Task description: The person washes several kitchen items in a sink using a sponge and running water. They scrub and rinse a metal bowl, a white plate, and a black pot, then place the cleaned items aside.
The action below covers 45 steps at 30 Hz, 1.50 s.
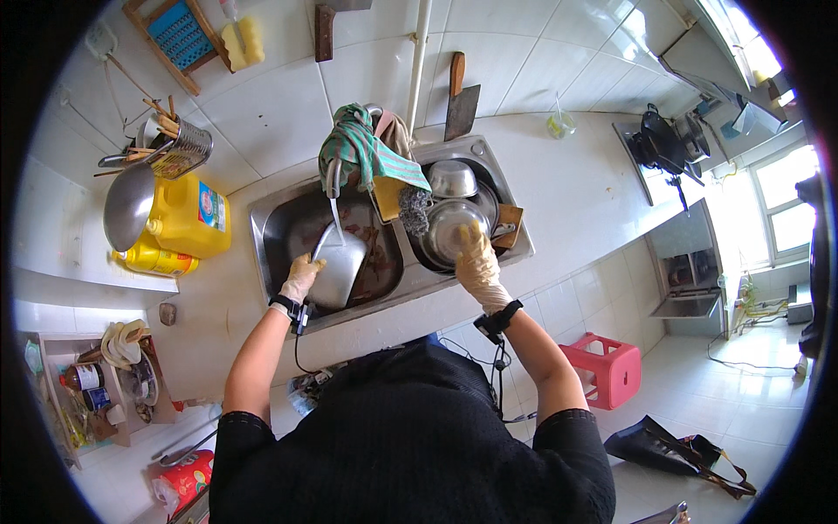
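My left hand point(303, 276), in a pale glove, grips the rim of a metal bowl point(342, 262) tilted in the left basin of a steel double sink point(412, 280). Water from the faucet point(334, 178) runs onto the bowl. Reddish-brown scraps lie on the basin floor. Over the right basin, my right hand point(478, 262), gloved too, has its fingers on a round metal bowl point(452, 226); whether it grips the bowl is unclear. Behind that sits another metal bowl point(453, 179). A steel wool scourer point(414, 209) and a yellow sponge point(386, 198) rest between the basins.
A striped green cloth point(353, 141) hangs over the faucet. A cleaver point(462, 101) stands against the wall behind the sink. Yellow jugs point(190, 216) and a utensil holder point(190, 147) are at the left, a glass cup point(560, 124) at the right. A pink stool point(615, 372) stands on the floor.
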{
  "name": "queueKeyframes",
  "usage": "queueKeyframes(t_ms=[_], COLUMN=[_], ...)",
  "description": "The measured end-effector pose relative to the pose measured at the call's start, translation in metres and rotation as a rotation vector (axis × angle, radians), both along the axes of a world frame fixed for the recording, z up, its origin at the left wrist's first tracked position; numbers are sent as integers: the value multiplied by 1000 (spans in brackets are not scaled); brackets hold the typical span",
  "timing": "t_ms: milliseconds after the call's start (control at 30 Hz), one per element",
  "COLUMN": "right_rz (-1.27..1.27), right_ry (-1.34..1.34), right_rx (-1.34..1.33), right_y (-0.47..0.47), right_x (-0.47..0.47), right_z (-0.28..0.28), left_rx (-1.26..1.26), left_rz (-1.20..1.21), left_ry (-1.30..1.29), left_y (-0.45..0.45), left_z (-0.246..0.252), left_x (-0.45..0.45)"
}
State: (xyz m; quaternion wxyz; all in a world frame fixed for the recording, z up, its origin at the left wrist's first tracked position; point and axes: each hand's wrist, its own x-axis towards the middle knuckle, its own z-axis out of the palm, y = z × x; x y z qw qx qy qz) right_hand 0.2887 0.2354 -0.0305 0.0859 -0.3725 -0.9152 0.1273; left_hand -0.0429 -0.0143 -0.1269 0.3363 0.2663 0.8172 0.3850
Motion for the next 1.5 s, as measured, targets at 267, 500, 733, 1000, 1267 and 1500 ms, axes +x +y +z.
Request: queueKeyframes(t_ms=[267, 500, 733, 1000, 1267, 1500], right_rz=[185, 294, 596, 607, -131, 117], right_ry=[345, 428, 412, 461, 455, 494], right_rx=[159, 211, 224, -123, -2028, -2078], right_y=[-25, -21, -83, -111, -46, -102], right_x=[-81, -97, -141, -234, -236, -203], right_z=[80, 63, 62, 1, -58, -25], left_rx=[294, 331, 171, 77, 468, 611], left_rz=[322, 350, 216, 312, 500, 789], left_ry=[-450, -202, 233, 283, -351, -193], left_y=[2, 4, 0, 2, -30, 16], left_z=[72, 103, 120, 121, 159, 122], left_x=[18, 24, 31, 34, 15, 11])
